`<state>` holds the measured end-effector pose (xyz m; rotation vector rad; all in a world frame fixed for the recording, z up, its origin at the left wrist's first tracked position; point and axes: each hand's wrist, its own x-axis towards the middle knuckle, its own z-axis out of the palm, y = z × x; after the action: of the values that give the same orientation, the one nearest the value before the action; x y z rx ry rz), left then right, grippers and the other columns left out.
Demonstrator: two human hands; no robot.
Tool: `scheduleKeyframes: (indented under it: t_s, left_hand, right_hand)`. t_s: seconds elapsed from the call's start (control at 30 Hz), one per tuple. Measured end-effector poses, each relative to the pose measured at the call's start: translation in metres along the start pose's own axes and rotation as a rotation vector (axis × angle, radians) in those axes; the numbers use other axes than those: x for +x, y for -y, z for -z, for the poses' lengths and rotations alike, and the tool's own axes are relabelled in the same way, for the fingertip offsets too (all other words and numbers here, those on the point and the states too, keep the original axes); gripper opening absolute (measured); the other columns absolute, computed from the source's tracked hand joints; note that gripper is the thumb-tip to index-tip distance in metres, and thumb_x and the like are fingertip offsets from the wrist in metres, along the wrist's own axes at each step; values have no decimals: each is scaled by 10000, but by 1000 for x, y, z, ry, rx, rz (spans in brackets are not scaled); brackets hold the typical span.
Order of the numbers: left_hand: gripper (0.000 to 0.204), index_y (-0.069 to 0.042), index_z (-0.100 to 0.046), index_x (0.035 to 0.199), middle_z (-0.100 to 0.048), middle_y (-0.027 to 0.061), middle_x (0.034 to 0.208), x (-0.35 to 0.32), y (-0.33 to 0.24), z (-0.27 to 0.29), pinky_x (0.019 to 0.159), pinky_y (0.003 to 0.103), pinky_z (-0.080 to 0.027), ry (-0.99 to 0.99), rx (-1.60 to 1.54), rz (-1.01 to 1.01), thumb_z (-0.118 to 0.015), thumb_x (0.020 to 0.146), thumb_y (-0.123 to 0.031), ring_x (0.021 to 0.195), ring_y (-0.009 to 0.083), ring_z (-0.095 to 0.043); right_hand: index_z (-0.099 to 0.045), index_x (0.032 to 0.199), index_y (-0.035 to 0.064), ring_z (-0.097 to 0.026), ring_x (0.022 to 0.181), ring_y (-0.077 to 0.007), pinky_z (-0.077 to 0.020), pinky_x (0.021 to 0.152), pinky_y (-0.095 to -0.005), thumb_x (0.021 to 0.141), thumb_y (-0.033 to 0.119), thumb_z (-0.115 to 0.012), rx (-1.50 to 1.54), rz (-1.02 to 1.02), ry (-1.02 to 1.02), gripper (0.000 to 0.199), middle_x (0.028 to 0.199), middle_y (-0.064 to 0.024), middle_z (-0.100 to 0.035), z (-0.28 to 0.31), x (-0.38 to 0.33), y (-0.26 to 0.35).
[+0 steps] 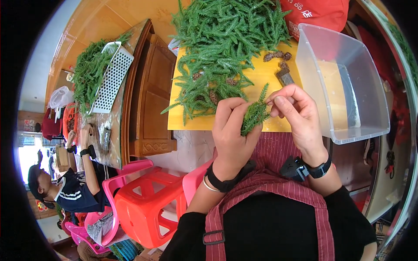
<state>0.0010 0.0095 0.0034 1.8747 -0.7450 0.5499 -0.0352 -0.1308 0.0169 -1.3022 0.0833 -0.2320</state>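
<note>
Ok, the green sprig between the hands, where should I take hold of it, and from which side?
Grip the green sprig at its free upper tip, coming from the right. The left hand is wrapped around its lower part, so only the top pokes out, pointing up toward the yellow board. The right hand fingers are already beside that tip.

left hand, right hand, gripping green sprig

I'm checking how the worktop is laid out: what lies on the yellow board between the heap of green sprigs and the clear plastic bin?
In the head view, a few brown pine cones lie on the yellow board between the green sprigs and the clear bin.
</note>
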Motion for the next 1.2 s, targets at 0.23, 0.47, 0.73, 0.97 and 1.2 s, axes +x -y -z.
scheduleKeyframes:
  t_s: [0.23, 0.47, 0.73, 0.97, 1.2]
  left_hand:
    - [241, 27, -567, 843, -517, 127, 859, 0, 0, -2, 646, 317, -439, -25, -58, 107, -648, 617, 25, 764, 273, -534]
    - [175, 18, -569, 799, -536, 109, 843, -1, -4, -2, 638, 305, -419, -64, 4, 37, -677, 663, 3, 733, 245, -525]
    - [175, 19, -573, 798, -535, 105, 832, -1, -1, -2, 630, 306, -417, -46, 21, -8, -680, 660, 1, 725, 245, -521]
    - [224, 25, -569, 854, -518, 134, 868, 1, -2, 0, 647, 309, -436, -39, -76, 54, -648, 644, 23, 769, 273, -530]
    - [201, 25, -574, 894, -553, 49, 827, 4, 2, 13, 652, 264, -440, 219, -786, 825, -661, 725, -41, 744, 131, -540]
  right_hand:
    - [-522, 880, 47, -515, 680, -62, -427, 656, -194, 871, 110, -523, 67, 44, 44, 64, 914, -71, -610, -1, -1, -5]
    - [-536, 907, 49, -504, 718, -48, -407, 645, -180, 882, 129, -500, 10, -60, 64, 92, 873, -22, -588, 2, 2, -2]
    - [-556, 910, 48, -496, 726, -40, -390, 635, -174, 883, 148, -500, 58, -120, 73, 118, 863, 8, -564, 3, 3, 0]
    - [-549, 883, 43, -463, 784, -46, -371, 662, -195, 882, 136, -490, 27, -56, 118, 110, 921, 0, -524, 3, 3, 2]
    - [-545, 843, 24, -449, 860, -105, -363, 761, -235, 855, 111, -507, -207, 208, 230, 96, 964, -46, -483, 11, 8, 6]
